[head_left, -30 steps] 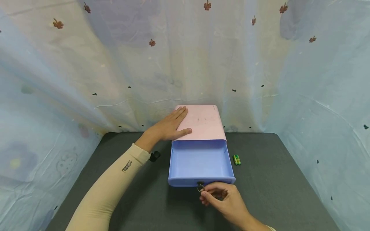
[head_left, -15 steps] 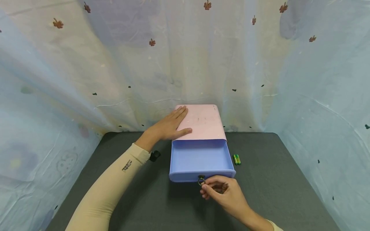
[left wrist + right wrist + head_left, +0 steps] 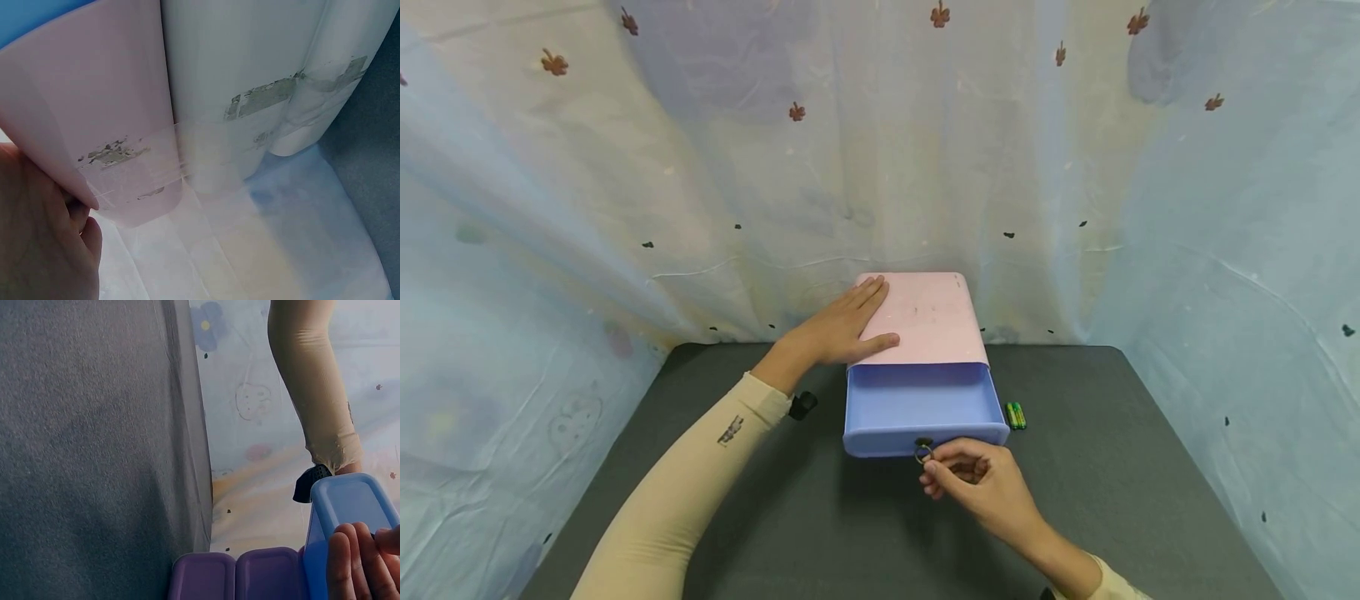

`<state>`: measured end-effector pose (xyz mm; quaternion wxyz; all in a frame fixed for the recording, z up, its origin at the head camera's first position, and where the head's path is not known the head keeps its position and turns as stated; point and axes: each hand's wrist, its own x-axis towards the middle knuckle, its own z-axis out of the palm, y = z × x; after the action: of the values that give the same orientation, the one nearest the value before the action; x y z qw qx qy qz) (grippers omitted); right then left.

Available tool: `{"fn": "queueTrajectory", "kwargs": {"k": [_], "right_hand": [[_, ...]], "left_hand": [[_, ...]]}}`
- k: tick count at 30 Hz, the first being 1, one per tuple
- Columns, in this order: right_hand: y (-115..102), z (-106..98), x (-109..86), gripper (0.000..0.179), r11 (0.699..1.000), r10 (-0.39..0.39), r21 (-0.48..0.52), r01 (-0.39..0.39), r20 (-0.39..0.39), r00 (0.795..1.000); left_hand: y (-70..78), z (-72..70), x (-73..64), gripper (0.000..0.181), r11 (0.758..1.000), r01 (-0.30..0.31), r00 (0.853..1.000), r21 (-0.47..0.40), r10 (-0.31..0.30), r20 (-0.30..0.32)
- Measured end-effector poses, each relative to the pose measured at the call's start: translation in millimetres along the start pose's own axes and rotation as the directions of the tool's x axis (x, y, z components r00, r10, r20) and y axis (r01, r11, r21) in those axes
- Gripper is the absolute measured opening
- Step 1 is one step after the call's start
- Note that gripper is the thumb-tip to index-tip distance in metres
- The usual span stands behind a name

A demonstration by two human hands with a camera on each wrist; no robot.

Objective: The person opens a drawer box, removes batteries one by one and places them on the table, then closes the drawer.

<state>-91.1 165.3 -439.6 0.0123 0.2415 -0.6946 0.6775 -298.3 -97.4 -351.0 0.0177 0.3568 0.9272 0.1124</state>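
A pink drawer cabinet (image 3: 928, 312) stands on the dark table, its blue drawer (image 3: 917, 396) pulled partway out toward me. My left hand (image 3: 835, 329) rests flat on the cabinet's pink top, fingers straight, at its left side. At the drawer's front, my right hand (image 3: 985, 483) pinches a ring pull (image 3: 921, 454) between thumb and forefinger. The left wrist view has the left hand (image 3: 47, 231) against the pink casing (image 3: 106, 81). In the right wrist view, the right hand's fingers (image 3: 359, 562) are curled in front of the blue drawer front (image 3: 353, 494).
Two green batteries (image 3: 1016, 415) lie on the table (image 3: 1112, 467) just right of the drawer. Purple drawer fronts (image 3: 203, 575) sit below the blue one, and whitish casings (image 3: 244, 56) adjoin the pink one. A patterned curtain (image 3: 880, 167) hangs behind the table.
The blue drawer has slid inward, away from me, with my right hand moving along at the ring pull. My left hand has stayed on the pink top.
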Motion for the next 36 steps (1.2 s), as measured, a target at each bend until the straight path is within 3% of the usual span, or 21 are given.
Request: {"fn": "queueTrajectory", "kwargs": {"k": [36], "right_hand": [[14.6, -9.0, 41.1, 0.016, 1.0, 0.005, -0.016, -0.006, -0.036, 0.999]], "left_hand": [[0.2, -1.3, -1.1, 0.099, 1.0, 0.012, 1.0, -0.017, -0.011, 0.017]]}}
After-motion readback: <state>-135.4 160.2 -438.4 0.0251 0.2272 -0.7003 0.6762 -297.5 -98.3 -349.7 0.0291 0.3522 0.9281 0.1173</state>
